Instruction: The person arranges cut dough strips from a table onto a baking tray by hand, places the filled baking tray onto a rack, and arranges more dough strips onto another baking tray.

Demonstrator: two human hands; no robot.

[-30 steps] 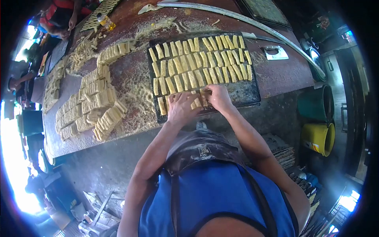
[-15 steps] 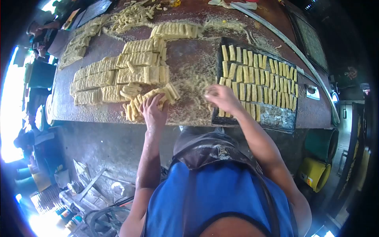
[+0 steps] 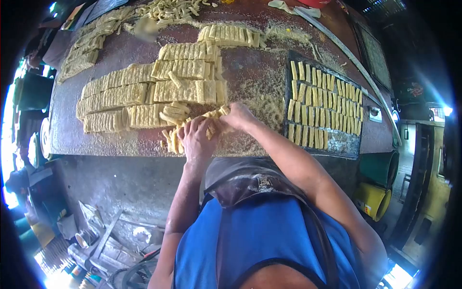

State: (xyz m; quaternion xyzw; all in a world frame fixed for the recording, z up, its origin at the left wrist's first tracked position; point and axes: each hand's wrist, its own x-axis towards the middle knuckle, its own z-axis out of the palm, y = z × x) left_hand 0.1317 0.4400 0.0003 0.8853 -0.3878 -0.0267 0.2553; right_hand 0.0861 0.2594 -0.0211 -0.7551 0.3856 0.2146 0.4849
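Observation:
Pale dough sticks (image 3: pixel 180 92) stand in packed rows on the floury table (image 3: pixel 250 72). At the near end of the stacks, my left hand (image 3: pixel 196 138) lies with curled fingers on a loose group of sticks. My right hand (image 3: pixel 237 117) is closed at the right end of that same group, its fingertips gripping dough sticks. To the right, a dark baking tray (image 3: pixel 344 147) holds several rows of spaced sticks (image 3: pixel 310 94), the nearest row reaching only partway across.
A long metal strip (image 3: pixel 337 41) curves past the tray, near a scraper (image 3: pixel 375 114). Loose dough pieces (image 3: pixel 168 10) lie at the back. Green (image 3: pixel 380 168) and yellow (image 3: pixel 373 200) buckets stand beyond the table's right side. Machine parts (image 3: pixel 103 241) are at lower left.
Both hands have left the tray for the loose sticks at the left. My left hand arrived first, then my right hand joined it. The view has swung left.

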